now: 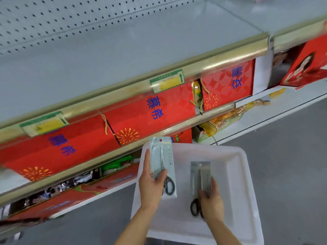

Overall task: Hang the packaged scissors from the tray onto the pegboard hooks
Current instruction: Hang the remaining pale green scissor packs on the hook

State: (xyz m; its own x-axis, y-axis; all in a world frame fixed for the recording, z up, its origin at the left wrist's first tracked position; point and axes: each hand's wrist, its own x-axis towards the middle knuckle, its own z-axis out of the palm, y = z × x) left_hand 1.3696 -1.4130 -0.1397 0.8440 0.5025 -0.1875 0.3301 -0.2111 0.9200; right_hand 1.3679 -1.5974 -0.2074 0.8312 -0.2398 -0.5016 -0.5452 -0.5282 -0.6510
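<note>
A white tray [235, 175] sits low in the view, in front of the shelves. My left hand [150, 188] grips one pack of black-handled scissors [161, 156] above the tray's left rim, card top pointing up. My right hand [211, 200] is closed on a second pack of scissors [200, 175] that lies inside the tray, its black handles showing beside my fingers. The grey pegboard [53, 20] fills the upper left; no hooks are visible on it in this view.
An empty grey shelf [106, 55] with a gold front rail runs diagonally below the pegboard. Under it stand red gift boxes [141, 115] with blue characters. Lower shelves hold mixed packaged goods. Grey floor [286, 147] lies to the right.
</note>
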